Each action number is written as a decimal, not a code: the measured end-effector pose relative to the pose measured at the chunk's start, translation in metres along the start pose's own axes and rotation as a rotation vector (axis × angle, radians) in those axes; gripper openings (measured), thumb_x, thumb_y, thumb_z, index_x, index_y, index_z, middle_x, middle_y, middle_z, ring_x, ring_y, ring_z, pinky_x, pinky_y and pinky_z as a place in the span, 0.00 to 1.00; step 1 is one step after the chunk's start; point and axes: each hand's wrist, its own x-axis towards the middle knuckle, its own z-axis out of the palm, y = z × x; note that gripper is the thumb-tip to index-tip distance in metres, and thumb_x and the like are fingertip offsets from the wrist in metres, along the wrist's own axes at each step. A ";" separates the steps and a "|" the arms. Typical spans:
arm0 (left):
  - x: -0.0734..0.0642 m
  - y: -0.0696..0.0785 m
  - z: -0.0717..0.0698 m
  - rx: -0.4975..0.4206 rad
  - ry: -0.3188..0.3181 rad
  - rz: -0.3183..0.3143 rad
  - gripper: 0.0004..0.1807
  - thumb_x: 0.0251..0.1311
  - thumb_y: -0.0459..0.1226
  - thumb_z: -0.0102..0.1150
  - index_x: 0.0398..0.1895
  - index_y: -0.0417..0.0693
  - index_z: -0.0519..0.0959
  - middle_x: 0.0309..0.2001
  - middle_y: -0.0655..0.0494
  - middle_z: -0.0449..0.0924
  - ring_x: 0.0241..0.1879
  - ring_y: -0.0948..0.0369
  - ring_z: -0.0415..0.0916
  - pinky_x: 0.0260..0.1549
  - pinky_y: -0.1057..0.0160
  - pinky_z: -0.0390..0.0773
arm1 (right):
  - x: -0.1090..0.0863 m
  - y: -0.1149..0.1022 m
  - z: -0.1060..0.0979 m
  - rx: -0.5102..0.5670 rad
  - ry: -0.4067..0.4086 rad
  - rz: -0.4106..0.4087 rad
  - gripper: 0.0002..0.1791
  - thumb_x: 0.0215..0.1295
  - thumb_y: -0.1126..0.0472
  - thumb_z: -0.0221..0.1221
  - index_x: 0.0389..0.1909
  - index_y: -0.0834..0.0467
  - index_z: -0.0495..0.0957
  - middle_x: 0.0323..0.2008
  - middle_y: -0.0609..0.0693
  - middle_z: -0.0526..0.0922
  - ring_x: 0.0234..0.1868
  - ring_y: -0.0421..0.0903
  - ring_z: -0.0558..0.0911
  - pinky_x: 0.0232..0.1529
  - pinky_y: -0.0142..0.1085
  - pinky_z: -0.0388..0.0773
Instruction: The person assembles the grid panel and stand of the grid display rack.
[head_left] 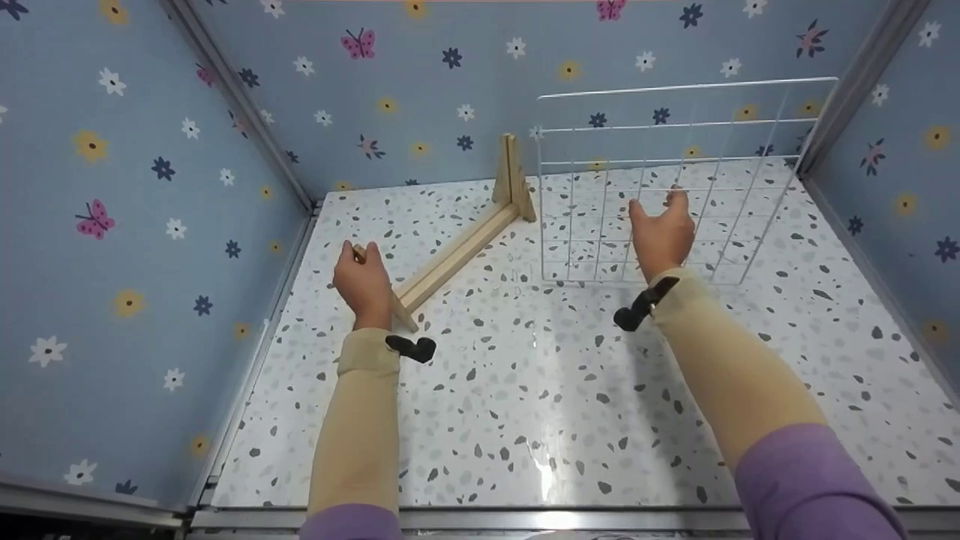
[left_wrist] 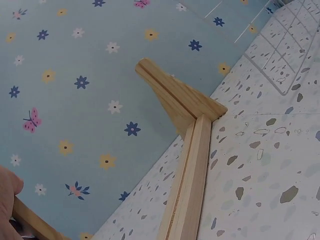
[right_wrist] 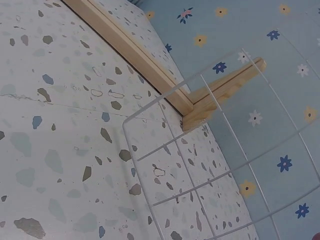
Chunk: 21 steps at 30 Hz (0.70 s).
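Observation:
A wooden stand (head_left: 461, 251) lies diagonally on the speckled surface, a grooved bar joining two tapered end pieces. My left hand (head_left: 364, 285) grips the top of its near end piece (head_left: 405, 311); in the left wrist view the fingers (left_wrist: 7, 195) show at the lower left edge on that wood. The far end piece (left_wrist: 175, 92) rises near the back wall, with a groove down its middle. My right hand (head_left: 664, 232) holds a white wire grid panel (head_left: 570, 161) by its middle wires. The panel stands tilted upright, right of the stand, its corner near the far end piece.
Blue walls (head_left: 480, 82) with flowers and butterflies enclose the white speckled surface (head_left: 480, 420) at the back and sides. A metal edge (head_left: 450, 519) runs along the front. Black wrist mounts (head_left: 412, 348) stick out from both sleeves.

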 end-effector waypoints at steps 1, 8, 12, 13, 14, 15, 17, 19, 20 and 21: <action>-0.001 0.000 0.000 0.000 0.004 -0.002 0.31 0.75 0.40 0.54 0.76 0.36 0.62 0.66 0.40 0.74 0.64 0.55 0.74 0.59 0.64 0.76 | 0.000 0.000 0.000 0.002 0.001 0.002 0.39 0.68 0.40 0.62 0.72 0.57 0.64 0.69 0.55 0.72 0.67 0.52 0.73 0.67 0.43 0.69; -0.002 -0.005 0.002 0.002 0.029 0.009 0.31 0.74 0.38 0.56 0.75 0.36 0.63 0.67 0.39 0.73 0.65 0.53 0.74 0.59 0.63 0.76 | 0.000 0.001 -0.002 0.005 0.005 0.008 0.38 0.68 0.42 0.62 0.72 0.57 0.64 0.71 0.55 0.71 0.69 0.51 0.72 0.68 0.43 0.68; -0.001 -0.008 0.002 0.013 0.027 0.001 0.30 0.74 0.38 0.55 0.75 0.37 0.63 0.68 0.40 0.72 0.66 0.54 0.73 0.60 0.64 0.75 | 0.000 0.002 -0.002 0.008 0.001 0.001 0.39 0.68 0.41 0.62 0.72 0.56 0.63 0.70 0.55 0.71 0.69 0.51 0.72 0.68 0.43 0.68; -0.001 -0.008 0.002 0.018 0.028 0.002 0.30 0.75 0.38 0.55 0.75 0.37 0.63 0.68 0.40 0.72 0.66 0.54 0.72 0.60 0.64 0.75 | 0.000 0.002 -0.002 0.004 0.002 -0.004 0.39 0.68 0.41 0.62 0.72 0.57 0.64 0.70 0.55 0.71 0.68 0.51 0.72 0.68 0.43 0.68; 0.000 -0.008 0.002 0.022 0.027 0.002 0.30 0.75 0.38 0.55 0.75 0.37 0.63 0.68 0.40 0.72 0.66 0.54 0.72 0.60 0.64 0.75 | 0.000 0.002 -0.002 0.000 0.005 -0.009 0.39 0.68 0.40 0.62 0.72 0.57 0.64 0.69 0.55 0.72 0.68 0.52 0.73 0.67 0.44 0.69; 0.000 -0.009 0.002 0.024 0.024 0.003 0.30 0.75 0.37 0.54 0.75 0.37 0.63 0.68 0.40 0.72 0.67 0.54 0.72 0.61 0.65 0.74 | 0.000 0.003 -0.002 -0.001 0.006 -0.013 0.39 0.68 0.40 0.62 0.72 0.57 0.64 0.69 0.56 0.72 0.67 0.52 0.74 0.66 0.44 0.69; 0.000 -0.009 0.002 0.031 0.024 0.004 0.30 0.75 0.37 0.54 0.75 0.37 0.63 0.68 0.40 0.72 0.67 0.54 0.71 0.61 0.65 0.74 | 0.001 0.004 -0.002 -0.010 0.013 -0.020 0.40 0.68 0.40 0.62 0.72 0.57 0.64 0.68 0.57 0.73 0.66 0.54 0.74 0.66 0.45 0.70; 0.000 -0.009 0.002 0.032 0.025 0.004 0.30 0.75 0.37 0.54 0.75 0.37 0.63 0.68 0.40 0.72 0.67 0.54 0.71 0.61 0.65 0.74 | 0.002 0.004 -0.003 -0.008 0.011 -0.018 0.39 0.68 0.41 0.62 0.72 0.58 0.63 0.68 0.58 0.73 0.66 0.54 0.75 0.66 0.45 0.70; 0.000 -0.009 0.002 0.033 0.024 0.001 0.30 0.75 0.37 0.54 0.75 0.37 0.63 0.68 0.40 0.72 0.67 0.54 0.71 0.62 0.65 0.73 | 0.002 0.005 -0.004 -0.007 0.010 -0.018 0.40 0.68 0.41 0.62 0.72 0.58 0.63 0.68 0.58 0.73 0.66 0.54 0.75 0.65 0.45 0.71; 0.000 -0.009 0.002 0.034 0.024 -0.002 0.29 0.75 0.37 0.54 0.75 0.38 0.63 0.68 0.41 0.72 0.67 0.54 0.71 0.62 0.65 0.73 | 0.003 0.005 -0.005 -0.004 0.006 -0.017 0.40 0.68 0.41 0.61 0.73 0.58 0.63 0.69 0.58 0.72 0.66 0.53 0.74 0.66 0.45 0.70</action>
